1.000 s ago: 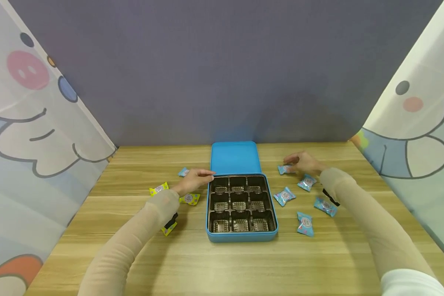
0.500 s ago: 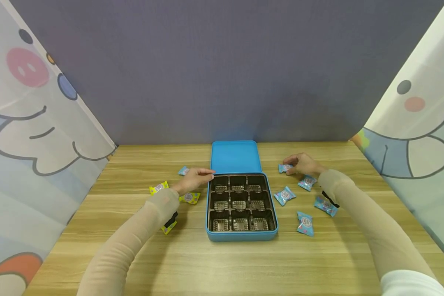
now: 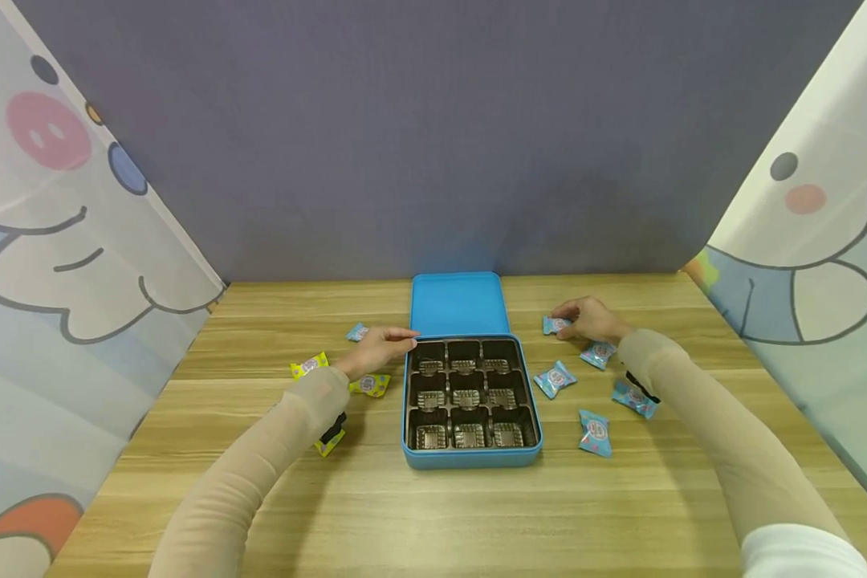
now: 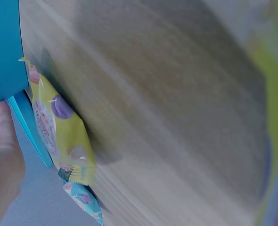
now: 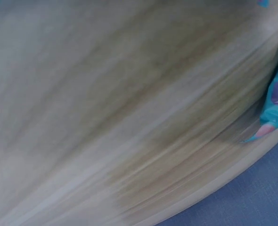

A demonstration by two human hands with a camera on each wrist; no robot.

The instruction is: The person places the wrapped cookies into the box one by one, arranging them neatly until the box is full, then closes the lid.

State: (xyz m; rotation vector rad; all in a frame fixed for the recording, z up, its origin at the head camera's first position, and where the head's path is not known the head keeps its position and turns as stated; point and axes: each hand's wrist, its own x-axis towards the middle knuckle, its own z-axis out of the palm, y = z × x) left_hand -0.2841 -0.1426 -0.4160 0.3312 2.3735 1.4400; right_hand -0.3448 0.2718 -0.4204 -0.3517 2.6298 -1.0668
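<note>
A blue tin box (image 3: 473, 458) stands on the table with its lid (image 3: 457, 303) swung back. Inside lies a dark plastic tray (image 3: 466, 372) of several bare compartments. My left hand (image 3: 373, 350) touches the tin's back left corner with its fingers extended. In the left wrist view, those fingers (image 4: 4, 123) meet the blue wall. Right of the lid, my right hand (image 3: 591, 319) pinches a blue-wrapped candy (image 3: 551, 326) lying on the wood, thumb on the near side. The right wrist view shows only one end of this candy (image 5: 275, 103) and a sliver of finger.
Blue-wrapped candies lie right of the tin, such as one near its side (image 3: 555, 379) and one nearer the front (image 3: 595, 433). Left of it are yellow-wrapped candies (image 3: 370, 385) and a blue one (image 3: 357, 331), partly behind the left hand. A grey panel (image 3: 441, 144) closes the back.
Almost nothing differs. Both hands keep their places at the tin corner and the candy, while the whole view shifts slightly.
</note>
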